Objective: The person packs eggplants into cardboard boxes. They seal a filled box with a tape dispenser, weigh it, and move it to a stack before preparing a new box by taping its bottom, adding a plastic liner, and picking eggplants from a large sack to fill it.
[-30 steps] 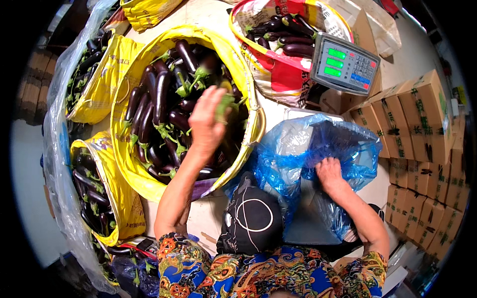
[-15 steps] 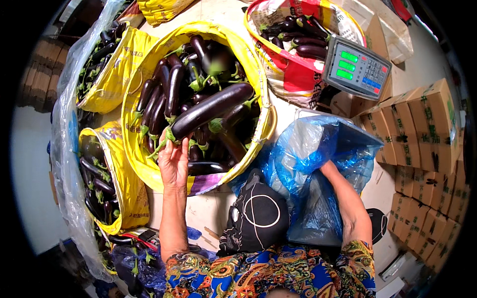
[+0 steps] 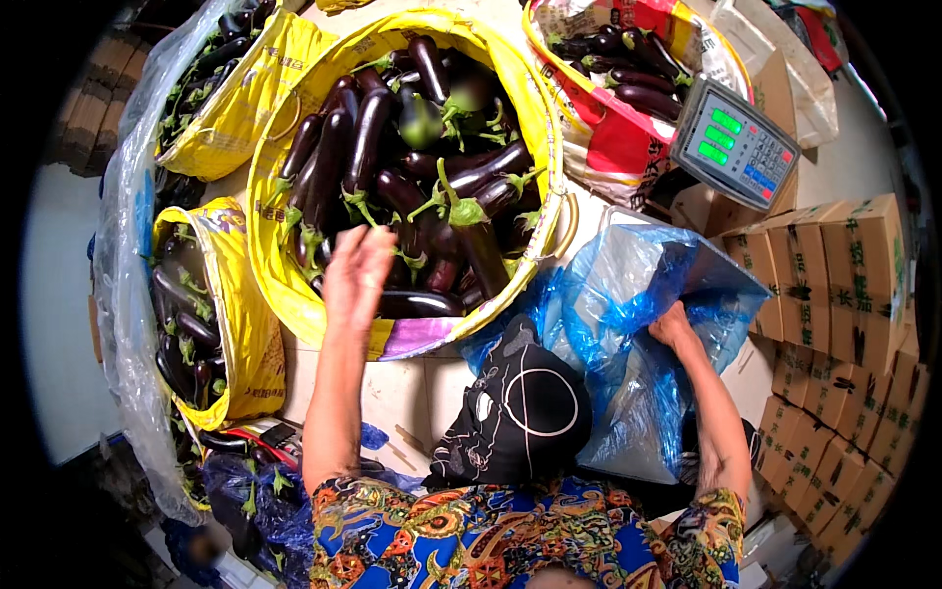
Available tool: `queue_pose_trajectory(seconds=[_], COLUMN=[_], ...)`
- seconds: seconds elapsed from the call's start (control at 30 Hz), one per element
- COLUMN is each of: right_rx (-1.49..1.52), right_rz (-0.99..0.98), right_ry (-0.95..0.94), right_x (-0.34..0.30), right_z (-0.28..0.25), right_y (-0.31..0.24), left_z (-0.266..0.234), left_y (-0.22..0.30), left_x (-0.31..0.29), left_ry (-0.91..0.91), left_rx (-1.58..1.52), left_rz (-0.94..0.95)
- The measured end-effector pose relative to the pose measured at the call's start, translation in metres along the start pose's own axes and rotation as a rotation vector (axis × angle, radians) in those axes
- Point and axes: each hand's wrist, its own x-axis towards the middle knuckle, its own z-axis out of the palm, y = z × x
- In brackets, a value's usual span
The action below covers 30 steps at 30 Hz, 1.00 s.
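Over the near left part of a large yellow woven sack (image 3: 407, 339) full of dark purple eggplants (image 3: 329, 167) is my left hand (image 3: 358, 270). It is slightly blurred, its fingers loosely bent and apart, with nothing seen in them. The green stem of one long eggplant (image 3: 371, 137) lies just beyond the fingertips. My right hand (image 3: 674, 326) is closed on the side of a blue plastic bag (image 3: 628, 285), which stands spread out to the right of the sack. What lies deep in the bag cannot be made out.
A scale display (image 3: 736, 142) with lit green panels stands beyond the bag, beside a red-and-white sack (image 3: 628, 147) of eggplants. Cardboard boxes (image 3: 834, 275) are stacked at the right. Smaller yellow sacks (image 3: 245, 324) line the left, near clear plastic sheeting (image 3: 147, 324).
The large eggplant that my left hand held by its stem end is out of the hand. My right hand, earlier partly inside the blue bag, now shows at its side.
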Motion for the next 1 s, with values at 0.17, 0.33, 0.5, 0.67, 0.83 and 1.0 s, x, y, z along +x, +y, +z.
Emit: queue_pose_trajectory(seconds=[0.17,0.33,0.5,0.67,0.83,1.0], right_rx=[0.076,-0.063,1.057,2.131,2.151,1.847], right_rz=[0.093,0.068,0.285,-0.072,0.294,0.473], right_ry=[0.057,-0.105,-0.193,-0.064,0.07,-0.213], right_x=[0.02,-0.034,-0.082,-0.044,-0.076,-0.123], right_z=[0.019,-0.103,-0.152,-0.166,-0.177,-0.171], right_y=[-0.005,-0.113,-0.145,-0.202,-0.166,-0.133], left_z=[0.058,0.094,0.155,0.2,0.188,0.111], left_y=[-0.082,-0.047,-0.023,-0.038,-0.05,-0.062], left_x=[0.03,-0.008,-0.066,-0.105,-0.103,-0.002], left_ry=[-0.372,-0.227,-0.401,-1.26,-1.319,-0.539], left_rx=[1.282,1.304,0.848,0.967,1.056,1.485], left_rz=[0.395,0.541,0.906,1.115,0.443,0.678])
